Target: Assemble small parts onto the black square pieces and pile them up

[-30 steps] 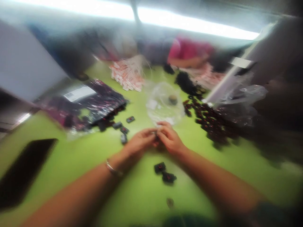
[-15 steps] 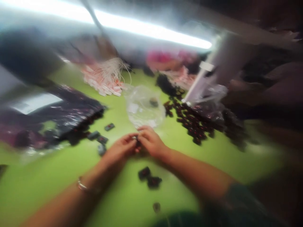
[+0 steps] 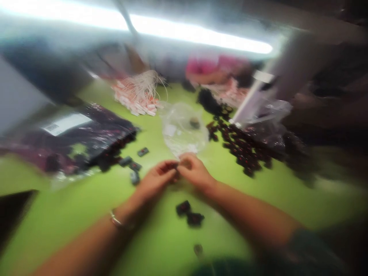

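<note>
Over the middle of the green table, my left hand [image 3: 159,177] and my right hand [image 3: 194,172] meet fingertip to fingertip. Both are closed in a pinch around a small dark piece [image 3: 176,168], mostly covered by the fingers and blurred. Just beyond my fingers lies a clear plastic bag [image 3: 184,132] with a few small items in or under it. Nearer to me are two black blocks with reddish marks [image 3: 183,207]. Left of my left hand rest several grey-black blocks [image 3: 135,166] of similar size.
A large plastic pack with a white label [image 3: 67,124] lies at left beside dark pieces. White-and-orange tags with strings [image 3: 138,99] are piled at the back. Many dark red-black pieces [image 3: 247,151] spread at right by a white post [image 3: 250,99]. A person in pink [image 3: 218,69] is across the table.
The view has swung slightly left, so everything sits farther right and a dark edge shows at lower left. My hands stay together; the small dark piece is now more covered by my fingers.
</note>
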The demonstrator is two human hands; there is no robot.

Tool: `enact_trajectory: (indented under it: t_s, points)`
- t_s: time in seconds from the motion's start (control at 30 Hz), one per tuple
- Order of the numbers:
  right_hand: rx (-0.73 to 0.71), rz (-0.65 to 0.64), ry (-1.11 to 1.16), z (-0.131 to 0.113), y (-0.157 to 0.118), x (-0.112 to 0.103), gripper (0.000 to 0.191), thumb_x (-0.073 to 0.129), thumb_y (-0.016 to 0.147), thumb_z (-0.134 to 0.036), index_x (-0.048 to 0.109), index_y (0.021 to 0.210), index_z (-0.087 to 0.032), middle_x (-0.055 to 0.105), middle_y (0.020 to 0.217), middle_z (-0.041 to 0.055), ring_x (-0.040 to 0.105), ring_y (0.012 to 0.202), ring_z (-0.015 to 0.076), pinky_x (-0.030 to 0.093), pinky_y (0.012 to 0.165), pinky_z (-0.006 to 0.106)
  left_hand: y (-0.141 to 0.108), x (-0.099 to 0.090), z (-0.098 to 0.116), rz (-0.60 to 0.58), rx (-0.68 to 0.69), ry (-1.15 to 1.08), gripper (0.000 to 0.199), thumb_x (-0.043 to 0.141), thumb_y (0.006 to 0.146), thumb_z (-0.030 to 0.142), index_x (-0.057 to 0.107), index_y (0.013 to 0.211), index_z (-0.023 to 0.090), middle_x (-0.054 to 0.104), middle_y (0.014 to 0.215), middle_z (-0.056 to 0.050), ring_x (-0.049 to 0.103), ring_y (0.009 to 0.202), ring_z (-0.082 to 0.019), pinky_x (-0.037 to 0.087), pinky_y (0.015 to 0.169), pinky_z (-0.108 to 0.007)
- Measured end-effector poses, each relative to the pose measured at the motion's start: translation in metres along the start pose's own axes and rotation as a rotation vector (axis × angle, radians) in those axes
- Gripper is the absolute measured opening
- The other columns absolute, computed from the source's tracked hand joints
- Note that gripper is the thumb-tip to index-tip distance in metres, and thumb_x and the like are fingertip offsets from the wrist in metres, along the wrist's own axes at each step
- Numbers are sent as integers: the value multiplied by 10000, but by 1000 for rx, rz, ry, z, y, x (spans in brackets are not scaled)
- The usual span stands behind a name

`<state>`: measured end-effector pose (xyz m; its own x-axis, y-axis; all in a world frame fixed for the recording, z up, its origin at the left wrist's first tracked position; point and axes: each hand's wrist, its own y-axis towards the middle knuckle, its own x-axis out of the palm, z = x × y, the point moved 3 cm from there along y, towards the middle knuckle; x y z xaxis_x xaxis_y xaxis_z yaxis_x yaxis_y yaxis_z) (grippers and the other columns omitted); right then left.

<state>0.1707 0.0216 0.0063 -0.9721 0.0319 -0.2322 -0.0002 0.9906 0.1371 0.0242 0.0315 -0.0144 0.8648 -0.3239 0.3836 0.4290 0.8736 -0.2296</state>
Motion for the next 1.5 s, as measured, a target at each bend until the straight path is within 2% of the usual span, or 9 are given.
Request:
enact_trajectory:
  t_s: [0.17,0.33,0.73,1.0,1.17,1.23,1.37,1.43,1.5]
  points:
    - [246,-155,189,-2,-1,-1,168,616,732,-315,508,744,-186,534,602,-43,526,539,97,444,497,218,-1,0,0,-2,-11,-11,349,771,709,299,657,1008,161,693,878,-55,615,695,-120,471,657,-240]
    - [362,-156,325,-3,0,-3,259,642,711,-406,578,750,-157,577,589,-25,550,487,92,459,462,216,-2,4,5,7,-33,-94,356,789,686,276,650,995,165,688,837,-42,628,705,-125,472,644,-230]
    - [313,-109,167,-20,-1,-5,126,612,677,-243,563,605,-152,557,571,-36,540,494,79,488,480,211,-1,-3,1,75,9,27,398,797,667,287,654,1016,159,699,870,-56,630,680,-124,477,610,-227]
    - [404,-144,121,-11,-5,0,112,566,699,-228,487,637,-179,504,548,-62,547,438,94,458,392,207,-3,-6,4,129,97,361,379,743,705,333,697,1041,164,725,925,-78,640,761,-180,499,673,-280]
    - [141,-57,-161,-8,-4,2,172,531,690,-175,422,557,-192,446,537,-54,455,512,83,406,467,202,-6,-3,5,114,194,506,346,721,723,315,714,1040,174,725,944,-80,642,816,-208,496,679,-285]
    - [68,-56,-206,-12,-3,1,194,524,692,-171,407,539,-196,435,536,-47,430,537,88,394,491,209,-6,-1,5,84,181,462,335,723,728,309,710,1034,173,719,943,-81,636,777,-188,491,654,-272]
    - [180,-145,2,-16,7,-13,110,528,746,-284,509,681,-197,484,545,-48,464,484,94,391,419,204,-2,-2,8,100,146,170,355,734,728,320,664,1045,177,686,829,-43,596,631,-121,468,586,-240]
    - [179,2,45,-14,15,-29,137,532,762,-325,513,714,-198,464,534,-55,458,468,94,404,411,206,1,-6,11,170,166,68,395,743,720,326,635,1068,173,663,774,-26,578,598,-102,453,565,-222]
    - [159,111,-64,-7,23,-41,121,532,764,-301,514,705,-198,467,547,-53,446,470,95,408,428,219,4,-12,14,236,198,35,426,748,714,335,617,1082,166,652,751,-22,576,598,-96,443,561,-208]
